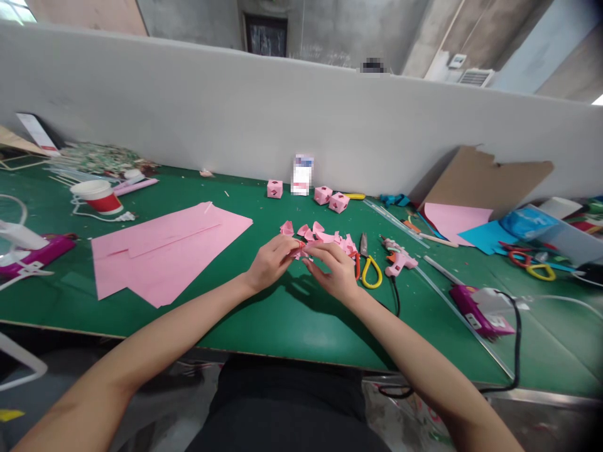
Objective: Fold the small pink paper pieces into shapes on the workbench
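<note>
Green table [287, 329]: spans the frame; far side meets a pale partition [188, 107], near edge crosses the lower frame, partly covered by both forearms.
Left hand [269, 265]: centre of frame; fingers bunched, tips pinching a small pink piece [298, 253]; its shape is mostly hidden by the fingers.
Right hand [333, 271]: just right of it; fingers curved, thumb held apart from them; tips at the same piece, cannot tell whether they grip it.
Pink cut pieces [317, 231]: heaped just beyond the hands; lower part hidden by the right hand.
Scissors [364, 247]: right of the heap; one handle partly hidden.
Glue gun [400, 261]: right of the scissors; its cord runs behind the right forearm.
Pink sheets [160, 263]: left of centre, overlapping.
Pink cubes [275, 189]: three, near the partition, upper centre.
Upright card [302, 176]: between cubes, print blurred out.
Power strip [42, 254]: cut off at left edge.
Working room: bare green from the hands to the near edge.
</note>
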Motion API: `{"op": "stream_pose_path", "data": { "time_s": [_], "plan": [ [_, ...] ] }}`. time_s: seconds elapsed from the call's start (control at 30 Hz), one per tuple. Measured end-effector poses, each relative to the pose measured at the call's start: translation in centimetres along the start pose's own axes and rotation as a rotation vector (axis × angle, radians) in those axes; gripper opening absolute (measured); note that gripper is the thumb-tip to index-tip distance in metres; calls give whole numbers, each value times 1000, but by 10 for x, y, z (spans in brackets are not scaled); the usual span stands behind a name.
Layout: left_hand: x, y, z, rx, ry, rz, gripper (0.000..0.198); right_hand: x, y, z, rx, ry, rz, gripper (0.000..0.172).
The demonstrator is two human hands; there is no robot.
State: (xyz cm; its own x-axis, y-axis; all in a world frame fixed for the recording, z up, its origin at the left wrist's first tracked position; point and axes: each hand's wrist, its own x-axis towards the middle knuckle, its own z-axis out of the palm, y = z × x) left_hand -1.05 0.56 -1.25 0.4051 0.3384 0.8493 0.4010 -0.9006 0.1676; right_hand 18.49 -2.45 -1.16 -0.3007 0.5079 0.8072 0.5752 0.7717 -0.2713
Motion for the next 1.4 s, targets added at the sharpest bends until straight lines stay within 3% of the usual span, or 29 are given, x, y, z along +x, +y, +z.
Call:
{"op": "stream_pose_path", "data": {
  "time_s": [0.27, 0.6, 0.8, 0.93, 1.1, 1.27, 1.4],
  "plan": [
    [3, 5, 2, -128, -50, -238, 11, 3, 3, 3, 54, 34, 60, 16],
    [1, 5, 6, -225, -47, -403, 13, 1, 6, 3, 114, -60, 219, 17],
    [4, 8, 5, -232, -130, -446, 10, -1, 9, 7, 118, -110, 279, 19],
    [8, 13, 5, -341, -174, -484, 22, 1, 8, 7, 144, -133, 335, 20],
    [7, 14, 7, -452, -180, -546, 27, 3, 9, 6, 191, -114, 461, 23],
    [5, 12, 7, -455, -181, -521, 40, 0, 18, 12, 343, -63, 666, 33],
    [5, 10, 8, -480, -148, -541, 36, -2, 23, 18, 473, -52, 712, 38]
  ]
}}
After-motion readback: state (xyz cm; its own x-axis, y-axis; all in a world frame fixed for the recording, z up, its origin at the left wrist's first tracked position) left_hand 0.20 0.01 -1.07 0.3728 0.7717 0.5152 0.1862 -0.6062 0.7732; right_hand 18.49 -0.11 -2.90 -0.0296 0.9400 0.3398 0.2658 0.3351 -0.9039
